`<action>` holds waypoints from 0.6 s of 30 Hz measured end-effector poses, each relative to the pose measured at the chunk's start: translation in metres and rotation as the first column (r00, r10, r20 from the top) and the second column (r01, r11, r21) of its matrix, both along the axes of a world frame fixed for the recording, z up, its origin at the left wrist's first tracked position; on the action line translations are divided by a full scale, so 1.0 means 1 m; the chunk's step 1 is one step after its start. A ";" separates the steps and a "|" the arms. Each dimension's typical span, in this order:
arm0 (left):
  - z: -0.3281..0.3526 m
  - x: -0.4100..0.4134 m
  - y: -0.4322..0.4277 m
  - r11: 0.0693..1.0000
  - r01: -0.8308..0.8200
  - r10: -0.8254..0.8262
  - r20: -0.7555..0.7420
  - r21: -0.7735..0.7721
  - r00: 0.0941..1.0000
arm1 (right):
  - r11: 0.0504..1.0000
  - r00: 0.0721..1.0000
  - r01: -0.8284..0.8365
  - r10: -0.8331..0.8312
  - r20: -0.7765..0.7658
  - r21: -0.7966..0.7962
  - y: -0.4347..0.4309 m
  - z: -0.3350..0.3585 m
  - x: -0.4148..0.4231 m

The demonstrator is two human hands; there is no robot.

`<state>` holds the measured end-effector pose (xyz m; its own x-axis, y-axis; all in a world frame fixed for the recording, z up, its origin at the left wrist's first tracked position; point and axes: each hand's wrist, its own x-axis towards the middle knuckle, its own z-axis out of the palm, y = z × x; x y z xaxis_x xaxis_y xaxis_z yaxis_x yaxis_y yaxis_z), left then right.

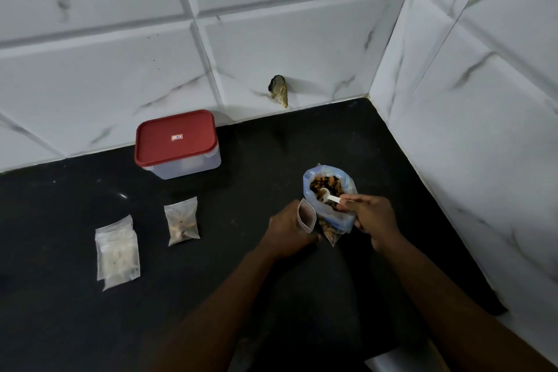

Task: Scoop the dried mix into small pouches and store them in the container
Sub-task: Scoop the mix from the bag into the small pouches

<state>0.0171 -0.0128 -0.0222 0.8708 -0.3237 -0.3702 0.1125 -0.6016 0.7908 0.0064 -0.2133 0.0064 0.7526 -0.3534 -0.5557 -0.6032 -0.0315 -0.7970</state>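
1. Dried mix [326,186]: inside open bag [342,222] on dark surface [90,326].
2. Right hand [373,216]: pinches scoop [330,197] handle, bowl in mix.
3. Left hand [288,232]: grips small pouch [308,216], mouth open.
4. Container [178,145]: lidded, by wall.

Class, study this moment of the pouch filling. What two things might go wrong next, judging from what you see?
1. The small pouch, held in the left hand alone, has a narrow mouth; mix may spill off the white scoop onto the black counter.
2. The soft bag of mix might slump or tip as the right hand digs.
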 end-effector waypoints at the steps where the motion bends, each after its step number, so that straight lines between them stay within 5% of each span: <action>1: 0.001 0.000 0.000 1.000 0.002 -0.002 -0.003 -0.002 1.000 | 1.000 1.000 -0.005 0.005 -0.009 0.006 0.000 0.001 -0.001; 18: 0.005 0.003 0.007 0.984 -0.157 0.163 0.075 -0.084 0.984 | 0.968 0.999 -0.045 0.038 0.032 0.247 -0.020 0.017 -0.017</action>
<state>0.0203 -0.0061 -0.0169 0.9397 -0.2023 -0.2758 0.1364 -0.5177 0.8446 -0.0105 -0.2338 0.0231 0.7794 -0.1754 -0.6015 -0.5840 0.1447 -0.7988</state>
